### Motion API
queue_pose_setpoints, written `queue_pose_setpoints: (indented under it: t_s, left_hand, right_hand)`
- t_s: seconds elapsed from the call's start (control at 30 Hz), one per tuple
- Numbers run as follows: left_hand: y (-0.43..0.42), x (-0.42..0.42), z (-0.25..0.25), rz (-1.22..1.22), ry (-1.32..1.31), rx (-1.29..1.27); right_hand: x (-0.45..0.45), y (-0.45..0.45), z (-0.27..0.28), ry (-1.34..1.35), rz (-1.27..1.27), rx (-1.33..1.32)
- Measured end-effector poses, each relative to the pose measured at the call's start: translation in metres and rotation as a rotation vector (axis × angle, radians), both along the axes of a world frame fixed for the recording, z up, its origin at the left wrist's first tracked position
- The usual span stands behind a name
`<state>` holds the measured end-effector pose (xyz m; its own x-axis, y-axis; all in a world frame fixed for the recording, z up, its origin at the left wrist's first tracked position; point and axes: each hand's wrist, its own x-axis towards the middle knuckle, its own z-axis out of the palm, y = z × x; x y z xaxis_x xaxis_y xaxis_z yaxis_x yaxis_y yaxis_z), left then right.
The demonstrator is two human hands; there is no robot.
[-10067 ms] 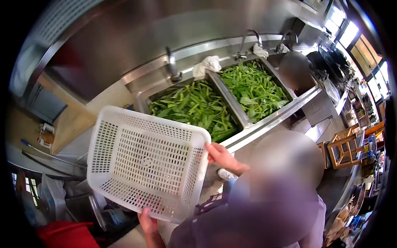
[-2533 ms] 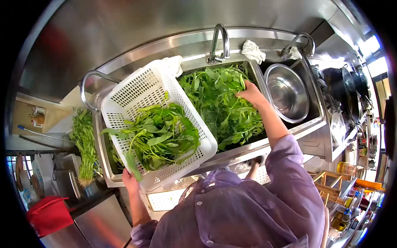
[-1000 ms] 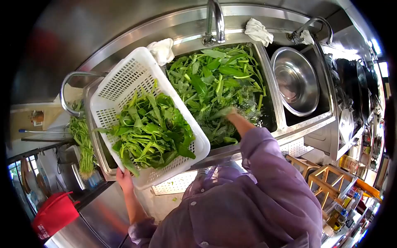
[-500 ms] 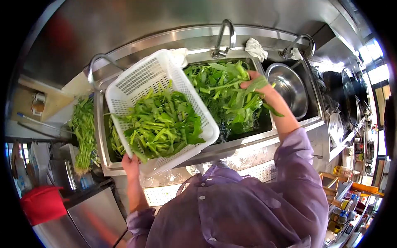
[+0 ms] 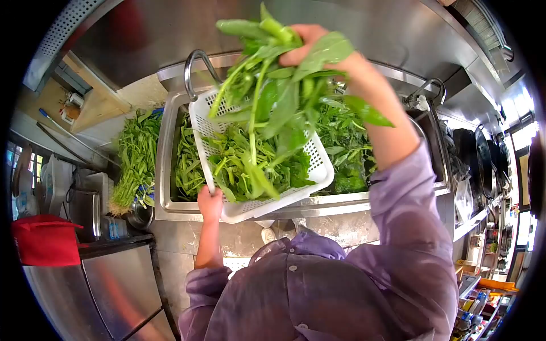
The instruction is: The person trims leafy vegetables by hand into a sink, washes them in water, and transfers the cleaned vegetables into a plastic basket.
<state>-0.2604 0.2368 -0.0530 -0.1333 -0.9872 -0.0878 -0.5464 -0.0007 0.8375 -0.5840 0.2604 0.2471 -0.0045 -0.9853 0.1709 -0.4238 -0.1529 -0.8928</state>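
My right hand (image 5: 310, 44) is closed around a bunch of long-stemmed leafy greens (image 5: 281, 108), raised over the white plastic basket (image 5: 322, 170). Stems and leaves hang down from it toward the basket. With my left hand (image 5: 210, 203) I grip the basket's near left rim. More cut greens (image 5: 236, 170) lie inside the basket, which rests tilted across the steel sink (image 5: 166, 170). Loose greens (image 5: 350, 148) fill the sink basin to the right, and others (image 5: 185, 159) show in the basin left of the basket.
Uncut greens with roots (image 5: 133, 159) lie on the counter left of the sink. A curved faucet (image 5: 196, 71) stands behind the basket, another (image 5: 435, 85) at the right. Dark pans (image 5: 483, 150) hang at the right. A red cloth-like item (image 5: 46, 241) sits on the lower left cabinet.
My right hand has lifted the bunch of leafy greens from the right basin, up and left over the basket. My left hand stays on the basket's rim. The view has shifted.
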Motion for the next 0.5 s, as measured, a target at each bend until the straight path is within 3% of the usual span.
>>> queue_pose_setpoints:
  t_s: [0.07,0.1,0.13,0.17,0.2,0.23,0.3,0.37,0.43,0.5]
  left_hand:
    - [-0.001,0.002,-0.005,0.008,0.011,0.006]
    - [0.000,0.002,-0.006,0.012,0.019,0.017]
    - [0.001,0.004,-0.007,0.014,0.016,0.014]
    - [0.001,0.005,-0.009,0.021,0.031,0.002]
    - [0.001,0.005,-0.011,0.023,0.043,-0.008]
    - [0.000,0.004,-0.013,0.024,0.055,-0.017]
    - [0.008,0.001,0.006,-0.016,-0.013,-0.018]
    - [0.009,0.000,0.010,0.032,0.211,0.159]
    - [0.010,-0.001,0.014,0.000,0.161,0.124]
    - [0.009,0.002,0.010,-0.009,0.187,0.158]
  right_hand:
    - [0.000,-0.031,-0.038,0.201,-0.082,0.105]
    - [0.004,-0.034,-0.064,0.083,-0.047,0.085]
    - [0.003,-0.026,-0.115,0.030,-0.221,-0.126]
    - [0.003,-0.030,-0.122,-0.088,0.074,0.184]
    - [0.013,-0.043,-0.133,0.621,-0.069,0.460]
    - [0.005,-0.040,-0.139,0.613,-0.072,0.461]
    - [-0.018,-0.015,-0.138,0.428,-0.037,0.339]
    - [-0.058,0.006,-0.133,0.196,-0.098,0.350]
    - [-0.114,0.038,-0.167,-0.272,-0.114,0.156]
    - [-0.170,0.049,-0.221,-0.274,-0.445,0.519]
